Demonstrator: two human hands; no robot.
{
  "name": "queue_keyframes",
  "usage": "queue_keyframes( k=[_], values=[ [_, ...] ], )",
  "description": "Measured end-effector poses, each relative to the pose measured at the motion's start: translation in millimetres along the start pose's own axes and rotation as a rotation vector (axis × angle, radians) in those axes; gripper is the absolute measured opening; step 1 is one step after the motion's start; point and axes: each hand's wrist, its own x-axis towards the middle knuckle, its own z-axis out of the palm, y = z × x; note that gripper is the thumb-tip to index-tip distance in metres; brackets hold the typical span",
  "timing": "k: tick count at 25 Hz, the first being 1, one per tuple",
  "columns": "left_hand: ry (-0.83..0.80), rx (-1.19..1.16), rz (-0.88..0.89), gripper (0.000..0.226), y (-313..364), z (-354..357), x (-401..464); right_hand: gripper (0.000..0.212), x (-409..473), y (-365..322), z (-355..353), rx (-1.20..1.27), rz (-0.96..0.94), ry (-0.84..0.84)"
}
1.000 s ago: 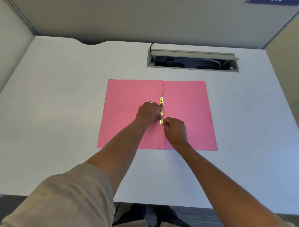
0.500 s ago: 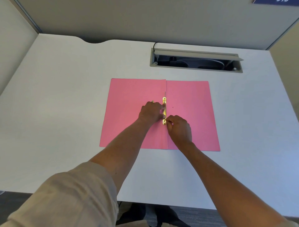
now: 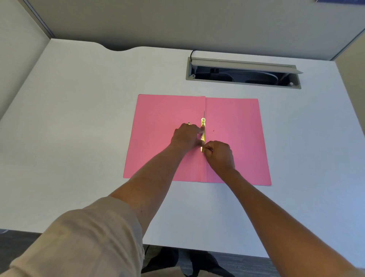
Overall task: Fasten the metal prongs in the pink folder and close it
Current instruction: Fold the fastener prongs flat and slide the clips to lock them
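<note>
Folder (image 3: 233,138) is lying open, flat on desk (image 3: 79,138). Since a sec ago, right hand (image 3: 219,155) is creeping up to the prongs' (image 3: 203,128) near end, pinching there w/ fingertips; left hand (image 3: 185,136) is still pressing the strip's middle. Fastening's under way; closing not yet begun.

No text, label, brand, number or sign can be read here. A dark blue sign (image 3: 339,1) shows at the top edge on the wall, but it is cut off by the frame and nothing on it can be made out. The pink folder (image 3: 162,138) carries no print on its open inner faces, and the gold fastener (image 3: 203,126) along its fold shows no marking that can be told.
</note>
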Motion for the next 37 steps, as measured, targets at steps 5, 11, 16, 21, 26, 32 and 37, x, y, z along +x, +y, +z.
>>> queue_keyframes(
  k=[5, 11, 16, 21, 26, 32, 37],
  values=[
    [-0.011, 0.027, 0.011, 0.057, 2, -2, -1, 0.022, -12, -13, 14, -0.062, 0.082, 0.095],
    [-0.01, -0.006, 0.024, 0.058, 2, -5, -4, 0.01, -27, -2, 15, -0.502, -0.203, 0.105],
    [0.003, -0.035, 0.023, 0.061, -1, -4, -3, 0.014, -47, 5, 13, -0.503, -0.308, 0.125],
    [0.015, -0.046, 0.021, 0.063, -1, -1, -3, 0.012, -62, 20, 7, -0.429, -0.175, 0.118],
    [0.024, -0.019, 0.028, 0.058, 0, -2, -4, 0.017, -48, 35, -21, -0.319, -0.148, 0.202],
    [0.032, -0.026, 0.024, 0.058, -1, -1, -6, 0.054, 6, 52, -36, -0.375, -0.093, 0.054],
    [0.05, -0.04, 0.025, 0.058, 0, 1, -7, 0.074, 41, 69, -36, -0.401, -0.078, -0.072]
  ],
)
